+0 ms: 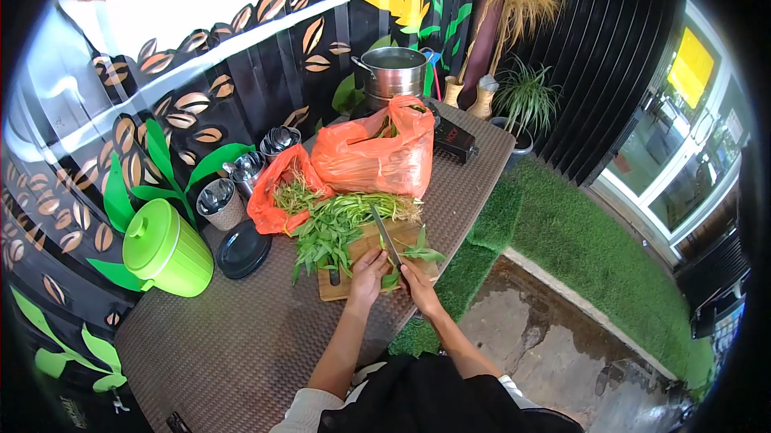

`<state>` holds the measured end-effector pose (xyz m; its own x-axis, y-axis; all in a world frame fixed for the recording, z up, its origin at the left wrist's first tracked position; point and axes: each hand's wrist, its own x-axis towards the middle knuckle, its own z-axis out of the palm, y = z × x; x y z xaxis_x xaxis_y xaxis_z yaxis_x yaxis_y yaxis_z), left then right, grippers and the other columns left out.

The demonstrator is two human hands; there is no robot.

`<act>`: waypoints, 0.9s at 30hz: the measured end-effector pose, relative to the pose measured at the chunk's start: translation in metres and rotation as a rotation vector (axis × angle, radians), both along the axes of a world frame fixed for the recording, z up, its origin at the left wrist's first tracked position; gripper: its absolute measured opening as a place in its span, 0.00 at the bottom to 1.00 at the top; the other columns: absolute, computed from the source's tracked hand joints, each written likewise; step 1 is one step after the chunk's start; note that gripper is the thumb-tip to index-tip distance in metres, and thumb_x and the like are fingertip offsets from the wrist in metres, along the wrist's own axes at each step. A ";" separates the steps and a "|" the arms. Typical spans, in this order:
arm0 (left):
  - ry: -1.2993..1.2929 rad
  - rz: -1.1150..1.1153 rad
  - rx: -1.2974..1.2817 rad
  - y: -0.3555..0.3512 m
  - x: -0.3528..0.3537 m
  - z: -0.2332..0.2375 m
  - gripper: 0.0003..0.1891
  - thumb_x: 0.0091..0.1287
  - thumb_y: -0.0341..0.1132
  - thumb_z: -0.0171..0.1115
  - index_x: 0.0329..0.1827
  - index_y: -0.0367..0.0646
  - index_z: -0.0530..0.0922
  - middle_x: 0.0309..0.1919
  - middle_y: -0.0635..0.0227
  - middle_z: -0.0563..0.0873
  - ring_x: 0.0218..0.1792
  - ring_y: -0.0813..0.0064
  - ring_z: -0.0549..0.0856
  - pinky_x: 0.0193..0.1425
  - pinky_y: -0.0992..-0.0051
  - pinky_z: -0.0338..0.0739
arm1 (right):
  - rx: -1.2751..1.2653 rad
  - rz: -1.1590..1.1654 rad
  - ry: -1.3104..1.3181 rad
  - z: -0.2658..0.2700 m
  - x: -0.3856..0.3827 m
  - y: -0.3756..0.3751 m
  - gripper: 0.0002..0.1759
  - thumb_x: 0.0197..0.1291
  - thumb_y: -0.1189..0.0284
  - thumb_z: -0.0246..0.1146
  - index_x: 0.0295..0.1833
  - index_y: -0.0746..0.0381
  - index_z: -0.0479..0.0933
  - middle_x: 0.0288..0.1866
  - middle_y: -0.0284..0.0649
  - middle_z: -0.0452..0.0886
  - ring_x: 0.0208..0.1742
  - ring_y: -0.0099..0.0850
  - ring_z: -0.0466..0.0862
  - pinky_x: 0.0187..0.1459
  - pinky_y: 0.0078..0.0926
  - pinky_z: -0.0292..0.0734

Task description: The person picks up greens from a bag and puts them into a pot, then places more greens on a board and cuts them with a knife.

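My right hand (419, 287) is wrapped round the handle of a knife (385, 234), its blade pointing away from me over the wooden cutting board (333, 294). Close beside the blade, the fingers of my left hand (369, 274) are pinched together on a piece of green stem, partly hidden by the fingers. A heap of leafy greens (329, 232) covers the left and far side of the board, with long stems (377, 206) reaching right. Loose leaves (422, 251) lie on the board's right side. A small dark handle (334, 276) shows at the board's left.
Behind the greens stand a large orange plastic bag (369, 161) and a smaller one (269, 204) holding roots and stems. A steel pot (394, 75) is at the table's far end. Left are cutlery holders (218, 198), black plates (243, 250) and a green lidded bucket (170, 252).
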<state>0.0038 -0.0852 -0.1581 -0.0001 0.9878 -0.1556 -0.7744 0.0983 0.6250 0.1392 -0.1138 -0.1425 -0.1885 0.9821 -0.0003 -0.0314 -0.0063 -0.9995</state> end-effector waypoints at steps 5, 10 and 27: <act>0.048 0.005 0.008 0.003 -0.005 -0.009 0.11 0.64 0.26 0.61 0.49 0.36 0.76 0.41 0.68 0.82 0.39 0.79 0.81 0.42 0.81 0.75 | -0.175 0.059 0.172 0.015 -0.006 -0.007 0.23 0.72 0.61 0.47 0.69 0.55 0.63 0.23 0.26 0.64 0.24 0.16 0.64 0.26 0.14 0.62; 0.050 0.064 -0.042 -0.003 0.002 0.010 0.10 0.63 0.24 0.62 0.48 0.35 0.77 0.35 0.71 0.81 0.30 0.83 0.79 0.31 0.88 0.69 | -0.262 0.068 0.260 0.026 -0.011 -0.014 0.25 0.73 0.61 0.45 0.72 0.53 0.56 0.24 0.28 0.64 0.25 0.19 0.66 0.28 0.17 0.65; 0.278 0.182 0.154 0.003 -0.009 -0.002 0.07 0.58 0.17 0.63 0.39 0.33 0.81 0.37 0.62 0.85 0.39 0.75 0.83 0.46 0.78 0.79 | -0.335 0.082 0.260 0.038 -0.019 -0.017 0.26 0.72 0.61 0.48 0.72 0.50 0.55 0.25 0.29 0.65 0.26 0.19 0.67 0.28 0.16 0.67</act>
